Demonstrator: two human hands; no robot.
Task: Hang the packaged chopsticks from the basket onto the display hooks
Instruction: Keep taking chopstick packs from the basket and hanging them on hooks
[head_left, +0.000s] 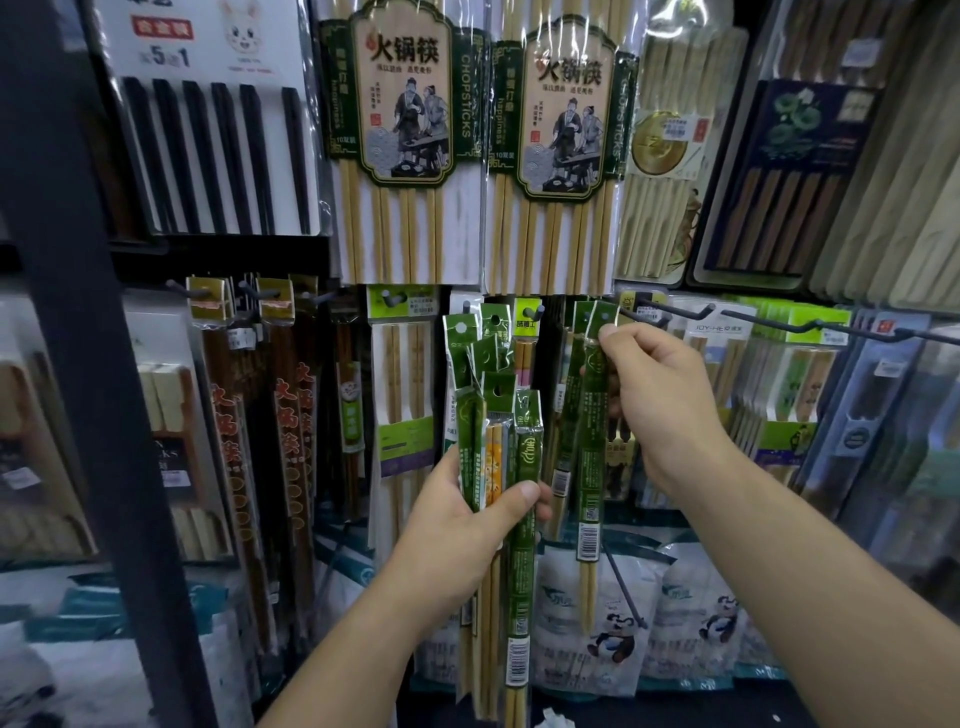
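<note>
Right hand (670, 395) pinches one pack (592, 426) by its top, long axis vertical, hole just left of the hook (667, 310); left hand (457, 525) grips the bundle (525, 457) lower-left.

the bundle of chopstick packs (524, 467) wears dark green sleeves with white barcode labels over pale tan sticks; one pack in it shows an orange and yellow print. the single pack (592, 441) is the same green, with a white barcode patch and tan tips. the display hooks (670, 310) are black. the large packs (402, 104) carry cream labels edged in green, with black characters and two drawn figures. the black chopsticks (208, 156) lie on white card. the long brown packs (291, 441) bear red-orange characters under gold headers. the bags (618, 639) are white and teal with black-and-white pandas.
</note>
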